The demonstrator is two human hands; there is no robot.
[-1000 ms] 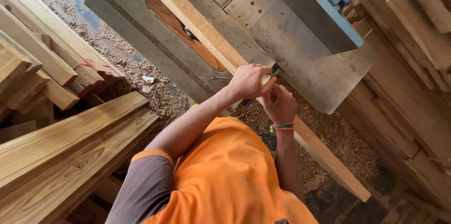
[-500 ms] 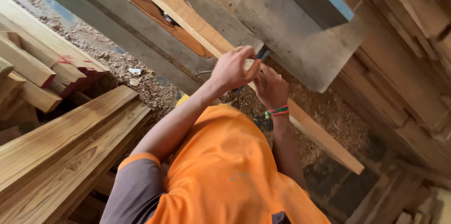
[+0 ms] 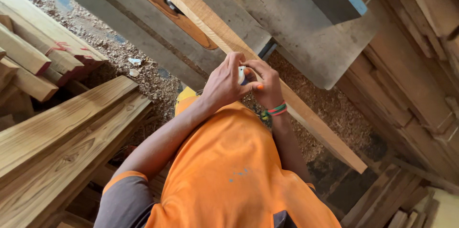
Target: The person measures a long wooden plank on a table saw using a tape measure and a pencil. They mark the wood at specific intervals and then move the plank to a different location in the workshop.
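We have drawn both hands together just above the long plank on the bench, left hand and right hand now pinching a small white-and-blue object.

Hands: 2, left and right, both closed round 1 small white-and-blue object, kind unclear. Beaded wristbands: approx. 2, on right wrist. Long plank across saw table: 1. Red-ended timber lengths, left: at least 3. Broad boards, lower left: 2. Stacked timber, right: too many to count.
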